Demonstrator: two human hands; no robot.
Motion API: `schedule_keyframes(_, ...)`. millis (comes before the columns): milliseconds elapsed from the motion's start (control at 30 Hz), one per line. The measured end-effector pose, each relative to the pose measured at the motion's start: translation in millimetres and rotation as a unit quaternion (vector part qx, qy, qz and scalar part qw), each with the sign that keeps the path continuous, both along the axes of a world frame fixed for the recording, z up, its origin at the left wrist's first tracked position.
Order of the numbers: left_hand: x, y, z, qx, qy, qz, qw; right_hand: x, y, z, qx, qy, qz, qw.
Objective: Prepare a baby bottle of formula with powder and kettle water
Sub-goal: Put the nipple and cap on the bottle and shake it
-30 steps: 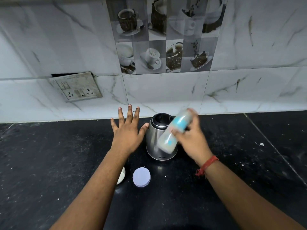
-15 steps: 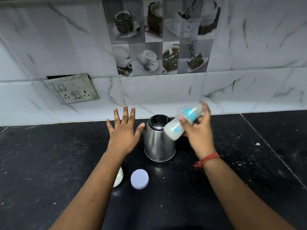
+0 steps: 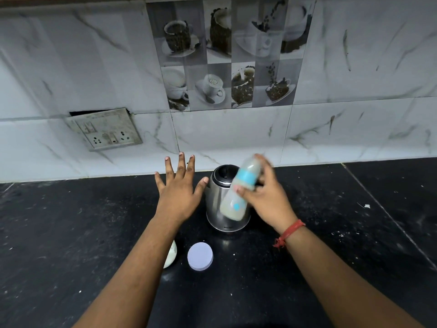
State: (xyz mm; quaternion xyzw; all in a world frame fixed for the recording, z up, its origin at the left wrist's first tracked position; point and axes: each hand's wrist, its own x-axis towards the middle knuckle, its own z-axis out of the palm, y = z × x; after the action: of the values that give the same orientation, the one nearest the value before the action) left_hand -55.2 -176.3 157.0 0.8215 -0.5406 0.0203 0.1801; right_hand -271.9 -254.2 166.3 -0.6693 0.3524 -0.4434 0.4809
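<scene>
Gripping the baby bottle [image 3: 238, 192] around its middle, the right hand [image 3: 267, 197] holds it tilted in the air, its base low and toward the left, its top up and to the right. The bottle is blurred; its body looks milky, with a blue collar near the upper end. It hangs just in front of the steel kettle [image 3: 223, 200], which stands upright on the black tabletop [image 3: 71, 233] near the tiled wall. A red thread band [image 3: 287, 233] circles the right wrist.

The left hand [image 3: 179, 192] is spread flat and wide, fingers apart, palm down, holding nothing, just left of the kettle; whether the thumb touches it I cannot tell.

Nearer the camera a round pale lid [image 3: 200, 256] lies flat on the tabletop. Beside it a white container [image 3: 171, 255] shows only partly behind the left forearm. A tilted socket plate [image 3: 104, 129] sits on the wall at upper left.
</scene>
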Motion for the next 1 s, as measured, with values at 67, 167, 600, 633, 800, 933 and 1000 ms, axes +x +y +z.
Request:
schedule_keyframes(67,0.7,0.8,0.1,-0.001,0.0,0.0,1.0,-3.0,-1.9,0.7,0.005,0.012,0.026,1.0)
schedule_keyframes(167,0.4,1.5,-0.6,0.003,0.004,0.004,1.0,-6.2,-10.6,15.7,0.034,-0.131,-0.086,0.987)
schedule_keyframes(600,2.0,2.9,-1.3,0.006,0.012,0.006,1.0,-7.3,8.9,-1.1,-0.008,-0.086,-0.077,0.993)
schedule_keyframes(633,1.1,2.2,-1.3,0.007,0.013,0.005,1.0,-5.4,14.9,-6.3,-0.012,-0.024,-0.018,0.999)
schedule_keyframes(800,-1.6,1.3,0.0,0.006,0.018,0.003,1.0,-7.3,3.2,-0.6,0.023,-0.087,-0.039,0.995)
schedule_keyframes(933,-2.4,1.0,0.9,0.007,0.016,0.003,1.0,-0.7,5.9,-3.3,0.01,-0.067,-0.03,0.997)
schedule_keyframes(1000,-2.0,-0.4,0.2,0.004,0.019,0.001,1.0,-0.6,13.3,-12.4,0.001,0.049,0.076,0.996)
